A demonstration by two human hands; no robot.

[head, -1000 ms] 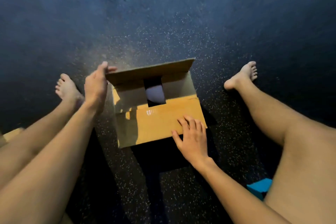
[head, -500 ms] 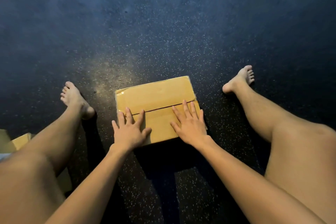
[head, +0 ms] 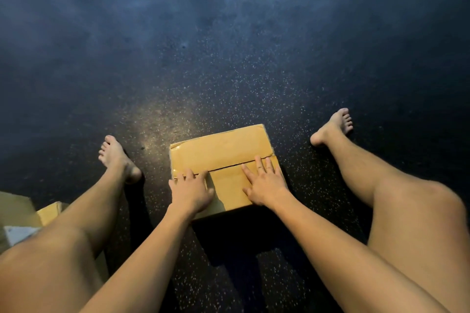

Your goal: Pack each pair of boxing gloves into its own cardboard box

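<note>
Closed cardboard box, seam beneath the fingertips, is pressed by the flat, spread right hand; left hand fingers are bent, grasp not discernible.

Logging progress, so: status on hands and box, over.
Left hand and right hand press on the cardboard box top. Flaps folded shut, seam showing. Nothing in the way.
</note>
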